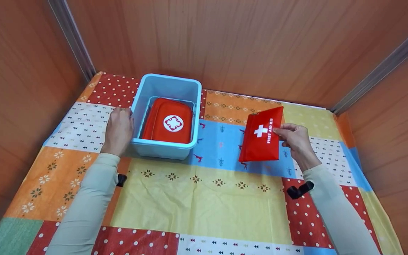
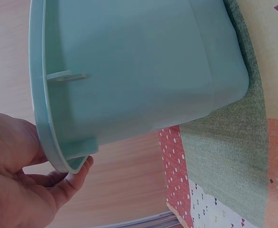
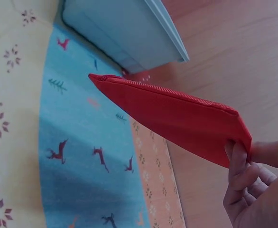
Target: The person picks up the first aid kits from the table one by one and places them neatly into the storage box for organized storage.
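Note:
A light blue plastic bin stands left of centre on the cloth. Inside it lies a red first aid case with a white round emblem. My left hand grips the bin's left rim; the left wrist view shows the thumb and fingers on either side of that rim. To the right, my right hand pinches a flat red first aid pouch by its right edge, thumb on the printed face. The pouch is raised over the cloth and tilted, its zipper along one edge in the right wrist view.
A patchwork-patterned tablecloth covers the table. Wood-grain panels rise behind it and on both sides, with grey metal strips at the corners. Dark bands sit at both wrists.

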`<state>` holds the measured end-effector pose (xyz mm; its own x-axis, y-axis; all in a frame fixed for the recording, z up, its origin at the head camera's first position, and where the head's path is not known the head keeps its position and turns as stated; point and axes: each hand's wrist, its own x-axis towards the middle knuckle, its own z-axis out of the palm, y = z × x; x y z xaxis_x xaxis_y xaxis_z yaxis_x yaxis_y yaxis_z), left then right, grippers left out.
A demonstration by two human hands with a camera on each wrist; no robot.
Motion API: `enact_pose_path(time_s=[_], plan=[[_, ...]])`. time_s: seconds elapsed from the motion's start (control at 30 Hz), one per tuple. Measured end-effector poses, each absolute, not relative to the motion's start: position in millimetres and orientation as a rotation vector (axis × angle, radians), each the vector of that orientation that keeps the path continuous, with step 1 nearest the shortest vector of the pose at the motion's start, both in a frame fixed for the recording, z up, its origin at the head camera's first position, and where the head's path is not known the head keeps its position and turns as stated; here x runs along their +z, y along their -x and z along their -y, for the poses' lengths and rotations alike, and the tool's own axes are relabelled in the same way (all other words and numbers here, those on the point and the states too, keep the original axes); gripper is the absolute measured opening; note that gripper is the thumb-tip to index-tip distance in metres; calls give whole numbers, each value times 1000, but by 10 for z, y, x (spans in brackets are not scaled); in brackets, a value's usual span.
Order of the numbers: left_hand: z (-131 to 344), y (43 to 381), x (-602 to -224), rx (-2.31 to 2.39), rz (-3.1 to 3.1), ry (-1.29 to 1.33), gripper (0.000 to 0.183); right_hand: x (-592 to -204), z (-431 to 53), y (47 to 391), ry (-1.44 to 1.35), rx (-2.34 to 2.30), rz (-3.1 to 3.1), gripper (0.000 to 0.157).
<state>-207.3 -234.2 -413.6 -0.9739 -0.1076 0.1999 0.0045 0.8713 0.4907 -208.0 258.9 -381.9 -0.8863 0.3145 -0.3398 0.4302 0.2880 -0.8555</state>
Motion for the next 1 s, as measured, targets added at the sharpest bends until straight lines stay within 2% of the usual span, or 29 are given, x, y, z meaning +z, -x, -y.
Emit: enact_pose_path(time_s=[0.47,1.0], plan=[[2339,2082,-4153,-709,2810,-69,34,-3628,-2322,2209,-642,-1755,-2430,52],[2339,2081,-4143,-661,2823,-79,34,-3465,-2042,2299,-554,-1944,-2341,46]])
